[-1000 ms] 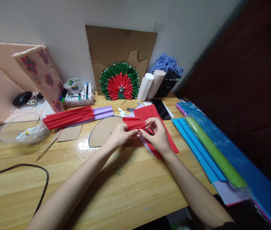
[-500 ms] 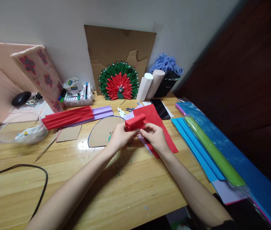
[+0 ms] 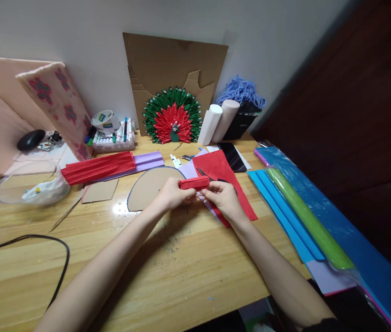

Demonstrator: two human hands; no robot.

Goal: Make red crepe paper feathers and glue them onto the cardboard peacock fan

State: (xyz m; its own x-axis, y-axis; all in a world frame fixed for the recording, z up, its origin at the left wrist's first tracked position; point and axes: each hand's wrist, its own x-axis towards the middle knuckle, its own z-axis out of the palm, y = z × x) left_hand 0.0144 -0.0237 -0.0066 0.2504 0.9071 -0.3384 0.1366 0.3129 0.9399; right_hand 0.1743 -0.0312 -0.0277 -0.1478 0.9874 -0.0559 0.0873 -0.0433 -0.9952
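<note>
Both hands pinch a small folded strip of red paper just above the wooden table. My left hand grips its left end with the fingers closed. My right hand holds the right end between thumb and fingers. Beneath them lie a half-round piece of cardboard and a red paper sheet with scissors partly showing on it.
A pleated red and purple paper lies left, beside a glass bowl and a black cable. A peacock craft, cardboard, markers and rolls stand by the wall. Blue and green paper rolls lie right.
The red paper was turned and pressed from a bulkier fold into a thin flat strip. The scissors on the red sheet came into view. My hands stayed in nearly the same place.
</note>
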